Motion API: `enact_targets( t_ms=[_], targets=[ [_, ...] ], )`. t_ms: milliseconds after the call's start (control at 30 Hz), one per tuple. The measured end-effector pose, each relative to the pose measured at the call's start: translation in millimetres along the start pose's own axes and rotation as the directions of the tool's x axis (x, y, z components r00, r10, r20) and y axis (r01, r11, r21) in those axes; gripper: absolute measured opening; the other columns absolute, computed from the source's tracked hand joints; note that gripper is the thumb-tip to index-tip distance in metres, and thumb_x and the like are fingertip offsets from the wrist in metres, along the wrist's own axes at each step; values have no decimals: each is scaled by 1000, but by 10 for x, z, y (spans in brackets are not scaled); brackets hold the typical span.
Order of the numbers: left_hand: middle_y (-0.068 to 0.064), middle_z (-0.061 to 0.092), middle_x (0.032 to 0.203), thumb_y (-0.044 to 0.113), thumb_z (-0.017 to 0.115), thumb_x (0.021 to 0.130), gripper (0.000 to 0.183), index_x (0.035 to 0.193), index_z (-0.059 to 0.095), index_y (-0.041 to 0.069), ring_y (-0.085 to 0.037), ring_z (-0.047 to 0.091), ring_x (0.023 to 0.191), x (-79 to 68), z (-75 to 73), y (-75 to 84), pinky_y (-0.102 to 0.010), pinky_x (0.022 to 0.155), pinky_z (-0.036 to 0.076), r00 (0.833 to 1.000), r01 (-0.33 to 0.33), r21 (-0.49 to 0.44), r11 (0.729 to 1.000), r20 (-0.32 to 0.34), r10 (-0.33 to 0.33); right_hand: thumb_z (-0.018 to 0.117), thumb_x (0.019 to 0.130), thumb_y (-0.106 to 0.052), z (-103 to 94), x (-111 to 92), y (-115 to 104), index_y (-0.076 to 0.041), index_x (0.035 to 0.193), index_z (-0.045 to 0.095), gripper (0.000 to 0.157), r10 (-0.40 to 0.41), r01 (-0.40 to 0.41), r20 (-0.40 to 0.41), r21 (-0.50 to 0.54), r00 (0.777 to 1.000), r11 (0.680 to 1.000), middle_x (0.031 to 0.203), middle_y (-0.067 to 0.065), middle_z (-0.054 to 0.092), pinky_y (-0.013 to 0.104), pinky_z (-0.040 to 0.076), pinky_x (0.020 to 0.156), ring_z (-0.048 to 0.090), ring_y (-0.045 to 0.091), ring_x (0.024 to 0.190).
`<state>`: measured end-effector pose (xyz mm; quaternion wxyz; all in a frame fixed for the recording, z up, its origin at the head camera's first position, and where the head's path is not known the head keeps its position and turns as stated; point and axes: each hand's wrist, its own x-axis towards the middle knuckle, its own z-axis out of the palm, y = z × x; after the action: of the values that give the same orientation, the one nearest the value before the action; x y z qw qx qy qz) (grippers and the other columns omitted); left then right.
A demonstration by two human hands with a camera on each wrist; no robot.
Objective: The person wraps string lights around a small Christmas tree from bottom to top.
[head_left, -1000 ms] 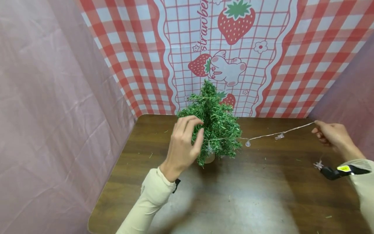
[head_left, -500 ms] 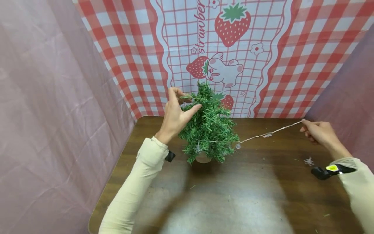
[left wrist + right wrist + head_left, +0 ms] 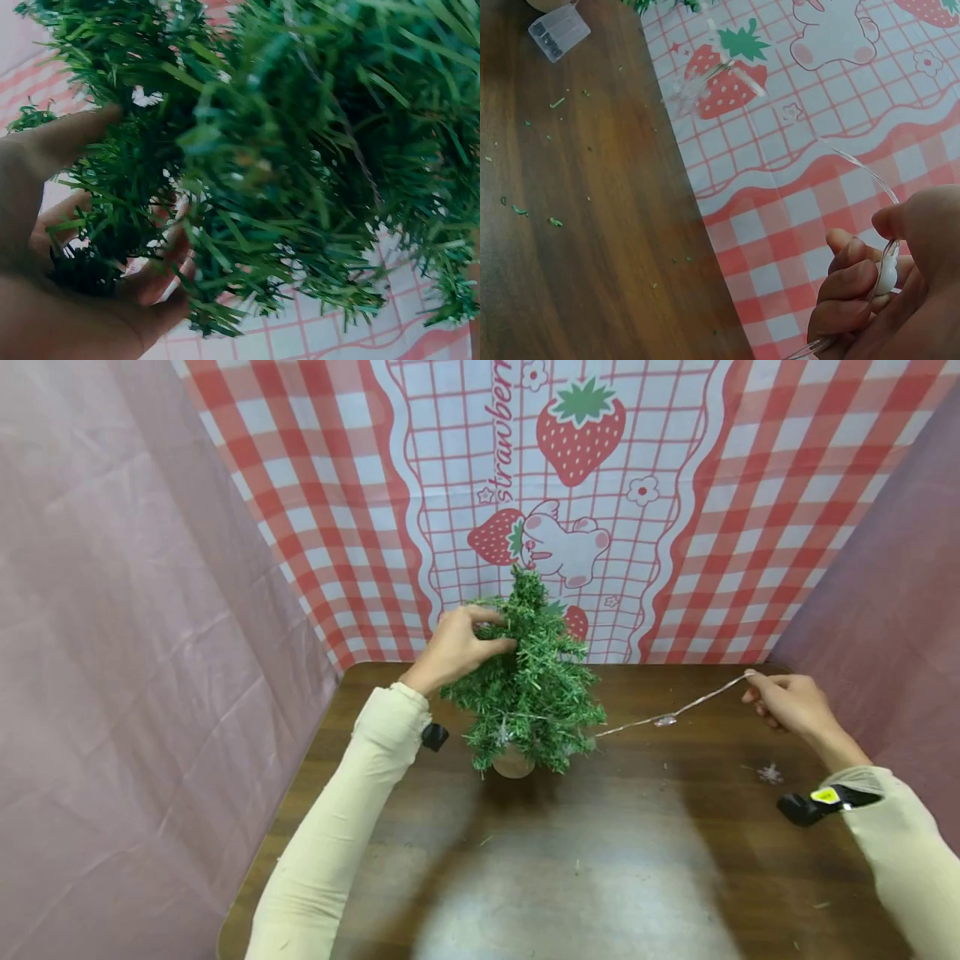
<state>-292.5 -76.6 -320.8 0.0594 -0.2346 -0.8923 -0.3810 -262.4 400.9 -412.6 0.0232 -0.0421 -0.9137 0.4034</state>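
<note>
Clear box: a translucent plastic case (image 3: 559, 34) is sitting just beside the tree's base, dark pieces showing through its wall; I cannot tell what they are.
Tree: a small artificial Christmas tree (image 3: 528, 677) is standing upright on the wooden table (image 3: 600, 877), its round base (image 3: 513, 763) facing front.
Left hand: the left hand (image 3: 459, 643) is reaching into the tree's upper left branches, thumb and fingers lying either side of the greenery; whether they are gripping, I cannot tell.
Right hand: the right hand (image 3: 797, 703) is pinching the light string (image 3: 705, 699), which is stretching across to the lower branches.
Right wrist view only: a white lobed charm (image 3: 886, 276) is lying among the curled fingers; the clear box is showing here alone.
Snowflakes: one snowflake charm (image 3: 504, 732) is hanging at the tree's lower front; another snowflake (image 3: 768, 774) is showing below the right hand.
Obstruction: foliage is hiding the left fingertips.
Surroundings: green clippings (image 3: 555, 221) are littering the table; a strawberry-print cloth (image 3: 337, 527) is hanging behind.
</note>
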Motion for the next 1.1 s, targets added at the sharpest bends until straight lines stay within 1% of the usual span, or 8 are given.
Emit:
enact_targets(
  t_ms=[133, 300, 467, 633, 767, 900, 1000, 1100],
  targets=[
    [-12, 62, 136, 17, 71, 94, 35, 127, 68, 7, -27, 69, 93, -44, 24, 1, -31, 73, 54, 997, -70, 17, 997, 16, 69, 40, 102, -56, 4, -5, 9, -9, 84, 69, 58, -17, 17, 0, 12, 1000, 1000, 60, -2, 57, 30, 47, 45, 51, 10, 49],
    [-16, 70, 118, 11, 68, 95, 28, 123, 70, 4, -19, 61, 49, -149, 42, 39, -24, 39, 34, 997, -72, -94, 993, 19, 74, 41, 101, -57, -31, -25, -4, -19, 78, 69, 53, -13, 13, -13, 40, 1000, 999, 60, -4, 57, 30, 46, 44, 52, 10, 50],
    [-13, 75, 84, 10, 67, 95, 23, 117, 73, 6, -10, 33, 34, -293, 130, 133, -23, 36, 27, 991, -130, -113, 985, -11, 130, 44, 101, -55, -95, -96, -42, -26, 72, 69, 48, -21, 26, -48, 108, 999, 994, 58, -5, 57, 29, 45, 44, 52, 10, 48],
    [-13, 76, 91, 6, 70, 93, 20, 112, 76, 7, -6, 23, 35, -463, 224, 255, -22, 39, 26, 981, -191, -83, 978, -61, 187, 48, 102, -47, -248, -187, -165, -25, 69, 70, 45, -26, 53, -92, 297, 995, 953, 55, -7, 55, 26, 40, 40, 48, 6, 45],
    [-11, 75, 104, 5, 71, 91, 20, 110, 76, 6, -3, 24, 36, -602, 285, 320, -20, 38, 28, 973, -226, -101, 969, -77, 219, 56, 100, -42, -391, -243, -325, -16, 70, 70, 42, 13, 55, -120, 549, 993, 834, 54, -6, 53, 26, 35, 37, 45, 6, 44],
    [-8, 75, 105, 4, 71, 91, 20, 109, 77, 8, 0, 23, 36, -735, 329, 353, -20, 38, 28, 967, -248, -109, 962, -94, 239, 62, 99, -34, -515, -278, -456, -5, 69, 68, 41, 24, 89, -141, 740, 990, 667, 52, 1, 51, 29, 27, 36, 42, 10, 42],
    [-5, 75, 106, 4, 72, 90, 19, 108, 77, 10, 0, 22, 38, -824, 347, 367, -20, 42, 30, 964, -258, -119, 959, -95, 248, 60, 101, -28, -592, -287, -503, 0, 67, 62, 43, -42, 151, -152, 834, 988, 530, 50, 4, 44, 32, 17, 42, 31, 15, 42],
    [-5, 75, 105, 4, 73, 89, 20, 108, 77, 9, 4, 41, 48, -894, 346, 371, -17, 55, 45, 958, -285, -126, 950, -69, 279, 52, 104, -18, -656, -290, -505, 6, 68, 58, 44, -181, 214, -156, 903, 971, 373, 50, 6, 38, 32, 9, 47, 18, 19, 46]
  ],
)
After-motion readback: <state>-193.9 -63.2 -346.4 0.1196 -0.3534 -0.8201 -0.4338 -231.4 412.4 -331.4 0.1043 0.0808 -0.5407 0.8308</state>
